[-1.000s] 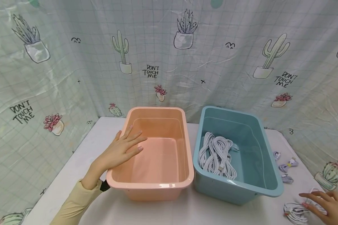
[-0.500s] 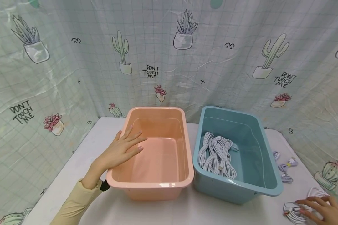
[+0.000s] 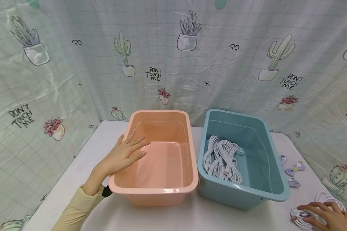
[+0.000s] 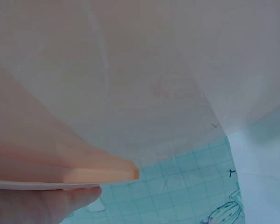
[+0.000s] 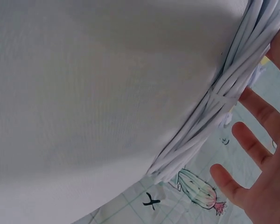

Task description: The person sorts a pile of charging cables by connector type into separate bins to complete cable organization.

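My left hand [image 3: 120,157] rests over the left rim of a pink plastic bin [image 3: 150,191], its fingers straight and spread toward the inside. In the left wrist view a finger [image 4: 51,203] lies along the edge of the bin. At the lower right, my right hand [image 3: 332,216] is over a coiled white cable [image 3: 299,221], which it partly hides. The right wrist view shows the coil tied at its middle [image 5: 224,100]. The thumb and one finger touch the coil there, while two other fingers stretch out apart from it.
A blue-green bin [image 3: 245,195] stands right of the pink one, with several coiled white cables [image 3: 224,157] in its left part. Right of it lie several small cable bundles [image 3: 295,168] on the white table [image 3: 86,170]. A cactus-print curtain [image 3: 162,54] surrounds the table.
My right hand has moved slightly left and down onto the white cable coil. The left hand and both bins hold their places.
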`<state>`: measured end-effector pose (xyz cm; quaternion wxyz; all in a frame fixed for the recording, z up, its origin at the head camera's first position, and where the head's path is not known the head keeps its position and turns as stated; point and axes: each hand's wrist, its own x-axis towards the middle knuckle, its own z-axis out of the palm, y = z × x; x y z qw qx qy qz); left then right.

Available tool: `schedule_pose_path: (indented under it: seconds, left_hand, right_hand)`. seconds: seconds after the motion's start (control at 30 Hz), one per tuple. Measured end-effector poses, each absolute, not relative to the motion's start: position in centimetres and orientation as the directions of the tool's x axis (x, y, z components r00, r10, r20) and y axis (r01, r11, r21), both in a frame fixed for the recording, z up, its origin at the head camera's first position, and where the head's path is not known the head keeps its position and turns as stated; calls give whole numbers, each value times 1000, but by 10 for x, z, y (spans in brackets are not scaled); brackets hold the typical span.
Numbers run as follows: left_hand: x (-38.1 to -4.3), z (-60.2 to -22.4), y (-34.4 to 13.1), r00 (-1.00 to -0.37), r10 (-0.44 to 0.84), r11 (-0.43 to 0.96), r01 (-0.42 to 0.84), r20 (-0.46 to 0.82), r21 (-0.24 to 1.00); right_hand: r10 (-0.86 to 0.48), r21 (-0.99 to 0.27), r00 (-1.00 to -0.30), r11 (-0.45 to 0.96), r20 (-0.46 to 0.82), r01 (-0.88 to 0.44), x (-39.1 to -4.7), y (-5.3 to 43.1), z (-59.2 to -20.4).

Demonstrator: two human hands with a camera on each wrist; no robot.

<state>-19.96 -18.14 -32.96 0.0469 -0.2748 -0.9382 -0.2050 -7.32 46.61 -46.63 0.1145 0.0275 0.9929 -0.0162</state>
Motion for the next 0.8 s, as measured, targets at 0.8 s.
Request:
schedule_pose_path:
  seconds: [0.8]
  left_hand:
    - [-199, -330, -182, -846, 495, 768, 532, 195, 358]
  right_hand:
    - [-39, 64, -984, 997, -174, -51, -80, 453, -464]
